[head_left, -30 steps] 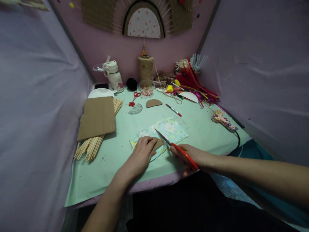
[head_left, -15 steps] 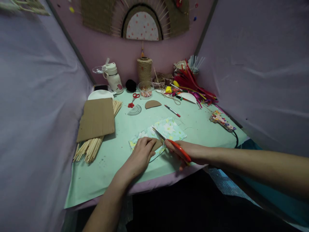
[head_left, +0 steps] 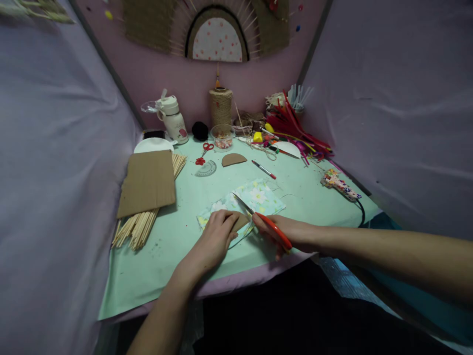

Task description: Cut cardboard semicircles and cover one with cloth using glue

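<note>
Compared with a second ago, the scissors (head_left: 274,228) are sitting slightly farther forward and left over the floral cloth (head_left: 258,196); over the last half second they are hardly shifting. Blades are now reaching farther past the right end of the cardboard half-disc (head_left: 241,223).

Right grip (head_left: 290,228) is clenching the orange-red handles; whether the blades are parting, cannot tell.

Left grip (head_left: 217,230) is clasping the half-disc down on the cloth, near the counter's (head_left: 166,266) front edge.

Scissors are pointing away and leftward, long axis running diagonally from near right to far left; the cloth's is slanting from near left to far right
</note>
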`<action>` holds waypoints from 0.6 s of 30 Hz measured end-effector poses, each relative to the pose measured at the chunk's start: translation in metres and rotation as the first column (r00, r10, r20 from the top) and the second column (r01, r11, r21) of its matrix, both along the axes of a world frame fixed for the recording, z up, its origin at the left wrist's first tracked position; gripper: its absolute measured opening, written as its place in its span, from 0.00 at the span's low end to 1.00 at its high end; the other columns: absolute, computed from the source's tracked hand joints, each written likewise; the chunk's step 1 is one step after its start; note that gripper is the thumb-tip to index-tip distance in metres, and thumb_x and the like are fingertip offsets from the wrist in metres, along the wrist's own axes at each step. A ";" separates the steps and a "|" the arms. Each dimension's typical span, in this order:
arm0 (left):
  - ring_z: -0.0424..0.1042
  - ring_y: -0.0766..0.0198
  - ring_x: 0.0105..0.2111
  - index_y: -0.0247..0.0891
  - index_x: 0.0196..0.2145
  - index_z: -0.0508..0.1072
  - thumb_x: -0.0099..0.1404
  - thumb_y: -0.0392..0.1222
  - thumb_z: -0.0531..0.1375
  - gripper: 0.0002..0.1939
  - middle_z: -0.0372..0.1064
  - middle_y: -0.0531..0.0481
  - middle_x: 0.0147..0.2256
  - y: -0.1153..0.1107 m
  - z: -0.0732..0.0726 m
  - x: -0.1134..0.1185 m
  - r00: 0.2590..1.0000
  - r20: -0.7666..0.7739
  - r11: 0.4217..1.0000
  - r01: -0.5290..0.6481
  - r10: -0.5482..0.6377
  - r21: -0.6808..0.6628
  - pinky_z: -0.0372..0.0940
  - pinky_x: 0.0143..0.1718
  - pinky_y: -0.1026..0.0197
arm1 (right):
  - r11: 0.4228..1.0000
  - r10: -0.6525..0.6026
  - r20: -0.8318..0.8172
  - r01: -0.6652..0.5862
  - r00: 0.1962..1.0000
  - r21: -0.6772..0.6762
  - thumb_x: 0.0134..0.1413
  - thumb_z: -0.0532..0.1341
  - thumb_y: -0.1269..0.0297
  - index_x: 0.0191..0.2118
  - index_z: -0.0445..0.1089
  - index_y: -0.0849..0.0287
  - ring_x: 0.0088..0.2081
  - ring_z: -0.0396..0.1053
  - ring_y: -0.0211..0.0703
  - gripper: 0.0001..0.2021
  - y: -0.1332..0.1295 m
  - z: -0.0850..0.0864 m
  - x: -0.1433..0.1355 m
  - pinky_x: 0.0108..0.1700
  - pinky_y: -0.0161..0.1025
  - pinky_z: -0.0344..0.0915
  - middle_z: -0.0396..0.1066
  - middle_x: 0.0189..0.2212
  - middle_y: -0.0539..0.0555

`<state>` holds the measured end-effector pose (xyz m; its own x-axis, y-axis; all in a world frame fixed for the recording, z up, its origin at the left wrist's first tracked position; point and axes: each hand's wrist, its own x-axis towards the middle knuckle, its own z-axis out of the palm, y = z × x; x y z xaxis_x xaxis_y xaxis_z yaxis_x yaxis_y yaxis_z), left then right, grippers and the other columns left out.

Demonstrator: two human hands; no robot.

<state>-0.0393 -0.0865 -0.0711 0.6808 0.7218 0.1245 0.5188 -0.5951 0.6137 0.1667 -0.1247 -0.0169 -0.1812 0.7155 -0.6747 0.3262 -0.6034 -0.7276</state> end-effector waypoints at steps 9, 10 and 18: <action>0.58 0.56 0.52 0.43 0.56 0.63 0.67 0.36 0.54 0.20 0.60 0.45 0.52 0.000 -0.001 -0.001 1.000 -0.011 1.000 0.010 -0.010 0.021 0.58 0.57 0.48 | 0.999 0.049 0.012 -0.049 0.999 -0.020 0.49 0.56 0.33 0.32 0.61 0.60 0.15 0.53 0.31 0.29 0.014 -0.001 0.002 0.17 0.33 0.63 0.53 0.17 0.42; 0.58 0.56 0.52 0.43 0.56 0.63 0.67 0.36 0.54 0.20 0.60 0.45 0.52 0.000 -0.001 -0.001 1.000 -0.013 1.000 0.009 -0.008 0.023 0.58 0.57 0.49 | 0.998 0.050 0.017 -0.050 0.999 -0.024 0.49 0.56 0.33 0.32 0.61 0.60 0.15 0.54 0.31 0.29 0.016 -0.001 0.002 0.17 0.34 0.64 0.53 0.17 0.42; 0.58 0.55 0.53 0.44 0.57 0.63 0.67 0.35 0.55 0.21 0.60 0.45 0.52 0.000 0.000 0.000 1.000 -0.028 1.000 -0.003 0.003 -0.005 0.58 0.57 0.48 | 0.998 0.068 0.099 -0.068 0.993 -0.005 0.45 0.60 0.34 0.29 0.61 0.60 0.16 0.57 0.33 0.28 0.025 -0.006 0.006 0.16 0.35 0.65 0.54 0.17 0.44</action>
